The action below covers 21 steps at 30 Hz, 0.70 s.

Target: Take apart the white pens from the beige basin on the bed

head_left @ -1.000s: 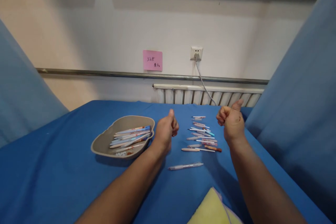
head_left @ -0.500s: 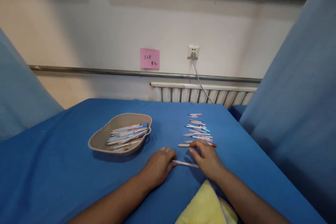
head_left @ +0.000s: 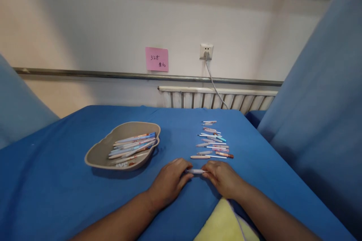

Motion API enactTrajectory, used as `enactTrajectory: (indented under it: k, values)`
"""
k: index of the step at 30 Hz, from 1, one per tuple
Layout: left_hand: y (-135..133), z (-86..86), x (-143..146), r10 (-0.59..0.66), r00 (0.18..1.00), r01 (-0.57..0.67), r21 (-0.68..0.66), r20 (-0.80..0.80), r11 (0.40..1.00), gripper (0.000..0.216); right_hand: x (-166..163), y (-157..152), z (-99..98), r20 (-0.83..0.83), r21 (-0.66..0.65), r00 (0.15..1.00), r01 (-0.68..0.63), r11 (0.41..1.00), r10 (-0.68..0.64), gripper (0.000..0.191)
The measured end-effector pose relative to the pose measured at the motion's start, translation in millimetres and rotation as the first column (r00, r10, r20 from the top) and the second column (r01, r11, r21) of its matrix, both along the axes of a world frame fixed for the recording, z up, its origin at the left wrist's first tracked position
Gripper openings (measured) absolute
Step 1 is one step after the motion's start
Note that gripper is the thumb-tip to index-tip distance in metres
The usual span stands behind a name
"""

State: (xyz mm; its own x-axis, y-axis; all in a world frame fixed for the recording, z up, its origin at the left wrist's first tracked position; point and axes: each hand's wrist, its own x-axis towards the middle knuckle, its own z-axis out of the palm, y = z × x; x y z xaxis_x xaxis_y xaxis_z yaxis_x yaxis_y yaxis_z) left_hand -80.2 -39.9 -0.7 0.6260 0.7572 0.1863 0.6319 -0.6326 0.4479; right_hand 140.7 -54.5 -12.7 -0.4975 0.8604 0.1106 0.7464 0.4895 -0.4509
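A slim pale pen (head_left: 195,171) lies crosswise between my two hands, just above the blue cloth. My left hand (head_left: 171,178) is closed around its left end, which the fingers partly cover. At the other end, my right hand (head_left: 222,176) pinches the pen between thumb and fingers. Beyond the hands, pen parts are laid out in rows: a peach-coloured barrel (head_left: 200,157), a thin white refill (head_left: 218,157), a brown-ended piece (head_left: 225,154) and several others farther back. To the left stands a beige basin (head_left: 97,156) holding several pens (head_left: 132,146).
Blue cloth (head_left: 56,180) covers the table. A yellow cloth (head_left: 223,222) lies at the near edge, beside my right forearm. Blue curtains (head_left: 311,90) hang at both sides. Behind the table are a radiator (head_left: 215,98), a plugged socket (head_left: 206,51) and a pink note (head_left: 157,59).
My right hand has come back from the rows of pen parts and now grips the pen's right end. A brown-ended piece and a white refill that it covered are visible.
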Motion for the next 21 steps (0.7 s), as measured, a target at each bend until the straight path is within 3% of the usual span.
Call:
enactTrajectory:
  k: [8, 13, 17, 21]
  values:
    - [-2, 5.4, 0, -0.051, 0.988, 0.055, 0.02, -0.145, 0.998, 0.023, -2, 0, 1.3, -0.001, 0.052, 0.999, -0.054, 0.997, 0.054, 0.025]
    - [-5, 5.9, 7, 0.046, 0.983, -0.055, -0.05, -0.176, 0.997, 0.029, -2, 0, 2.8, 0.02, 0.094, 0.999, -0.052, 0.994, 0.05, 0.025]
    - [-4, 4.1, 11, 0.113, 0.991, -0.125, -0.184, -0.075, 0.975, 0.033, -4, -2, 5.7, 0.074, 0.164, 0.997, -0.042, 0.986, 0.03, 0.025]
    - [-1, 1.3, 12, 0.135, 0.982, -0.077, -0.376, 0.132, 0.923, 0.046, -4, -2, 7.0, 0.09, 0.22, 0.996, -0.034, 0.975, 0.014, 0.023]
